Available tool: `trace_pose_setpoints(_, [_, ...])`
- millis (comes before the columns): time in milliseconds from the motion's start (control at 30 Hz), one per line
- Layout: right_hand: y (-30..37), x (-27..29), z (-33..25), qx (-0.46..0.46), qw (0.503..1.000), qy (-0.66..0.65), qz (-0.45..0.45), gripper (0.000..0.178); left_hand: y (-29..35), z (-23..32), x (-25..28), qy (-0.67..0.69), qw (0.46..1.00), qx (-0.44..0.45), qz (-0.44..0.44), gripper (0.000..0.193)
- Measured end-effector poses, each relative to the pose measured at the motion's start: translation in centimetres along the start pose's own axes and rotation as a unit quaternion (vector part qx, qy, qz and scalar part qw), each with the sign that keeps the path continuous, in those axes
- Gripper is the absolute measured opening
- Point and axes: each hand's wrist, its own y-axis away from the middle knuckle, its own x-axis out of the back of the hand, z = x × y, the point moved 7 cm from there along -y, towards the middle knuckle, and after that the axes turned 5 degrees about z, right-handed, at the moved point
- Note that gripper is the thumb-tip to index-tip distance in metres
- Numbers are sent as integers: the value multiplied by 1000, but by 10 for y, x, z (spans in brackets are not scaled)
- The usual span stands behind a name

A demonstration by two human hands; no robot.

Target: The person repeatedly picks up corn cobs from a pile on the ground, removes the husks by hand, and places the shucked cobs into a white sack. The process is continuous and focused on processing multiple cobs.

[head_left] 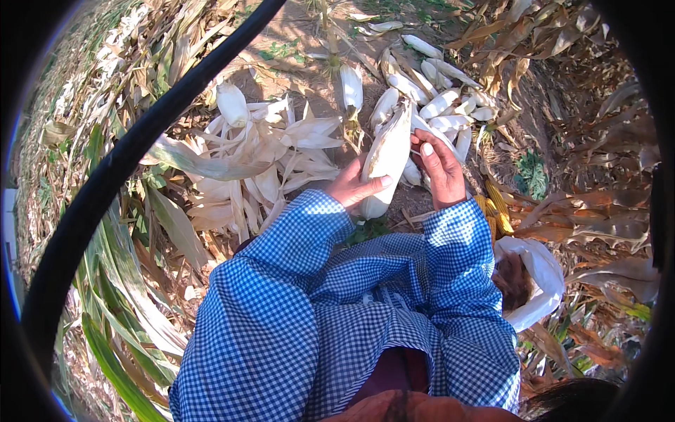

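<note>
Left hand [355, 184] grips a corn ear [389, 156] near its lower edge; right hand [441, 169] curls, hold unclear, open soil [308, 86] ahead.

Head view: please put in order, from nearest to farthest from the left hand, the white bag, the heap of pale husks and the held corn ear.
1. Held corn ear: touching, gripped by the left hand.
2. Heap of pale husks: to this hand's left.
3. White bag: over to the right, beside the right sleeve.
</note>
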Motion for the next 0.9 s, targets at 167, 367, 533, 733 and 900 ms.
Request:
trace_pose_setpoints(167, [-11,-1,-1,-16,999,18,47,35,-18,-16,0,-78,996,-7,-28,80])
trace_pose_setpoints(367, [-13,12,-6,87,962,230,114,21,-26,-15,9,-104,994,-36,-4,81])
trace_pose_setpoints(533, [-19,17,17,88,977,125,150,10,-24,-9,7,-101,993,-56,13,77])
trace_pose_setpoints(733, [-27,22,45,-46,988,29,142,10,-20,-5,4,-106,992,-66,23,76])
trace_pose_setpoints(900, [-24,3,39,-55,980,-143,125,27,-21,-1,2,-59,996,-72,3,80])
